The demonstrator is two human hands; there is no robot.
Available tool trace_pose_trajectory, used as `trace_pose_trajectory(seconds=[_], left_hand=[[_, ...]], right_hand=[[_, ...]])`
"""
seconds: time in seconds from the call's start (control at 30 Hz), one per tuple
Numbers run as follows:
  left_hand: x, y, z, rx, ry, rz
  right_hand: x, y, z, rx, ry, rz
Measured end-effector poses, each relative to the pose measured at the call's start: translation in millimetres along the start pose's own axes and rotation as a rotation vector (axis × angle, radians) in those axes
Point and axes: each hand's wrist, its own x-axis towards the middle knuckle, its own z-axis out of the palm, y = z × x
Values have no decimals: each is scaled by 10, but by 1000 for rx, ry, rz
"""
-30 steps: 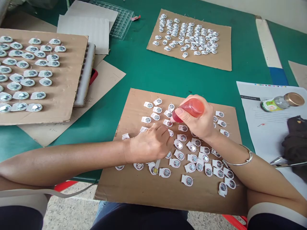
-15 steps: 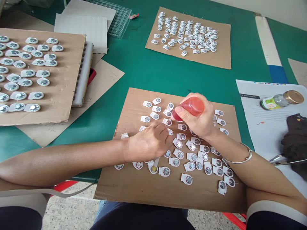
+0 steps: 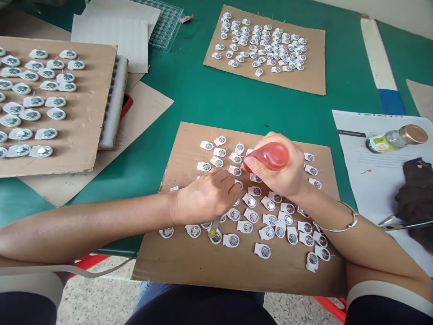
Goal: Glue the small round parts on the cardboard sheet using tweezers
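Note:
My right hand is wrapped round a red squeeze bottle, tilted with its narrow end down and left, over small round silver parts with white tabs. One such part lies right by that narrow end. My left hand is closed close beside it, fingertips near the same part. From under the left palm sticks a thin pale stick with a yellow end; its other end is hidden in the fingers. The parts lie spread over a brown cardboard sheet, some covered by my hands.
A second cardboard sheet with similar parts lies at the back. Another loaded sheet rests on a stack at left. On the right are a paper sheet, a glass jar, dark cloth and metal pliers-like tool.
The yellow-ended stick has shifted slightly up and left as my left hand turned a little. The bottle has tipped slightly. The whole view has shifted a little.

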Motion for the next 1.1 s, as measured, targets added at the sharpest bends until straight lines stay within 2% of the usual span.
trace_pose_trajectory(seconds=[0.43,0.63,1.1], left_hand=[[14,-14,-14,-61,-45,-30],[13,-23,-9,-83,-35,-31],[4,-20,-18,-96,-43,-42]], right_hand=[[-26,-28,-3,10,-19,-47],[-30,2,-1,-10,14,-146],[-34,-14,-8,-15,9,-145]])
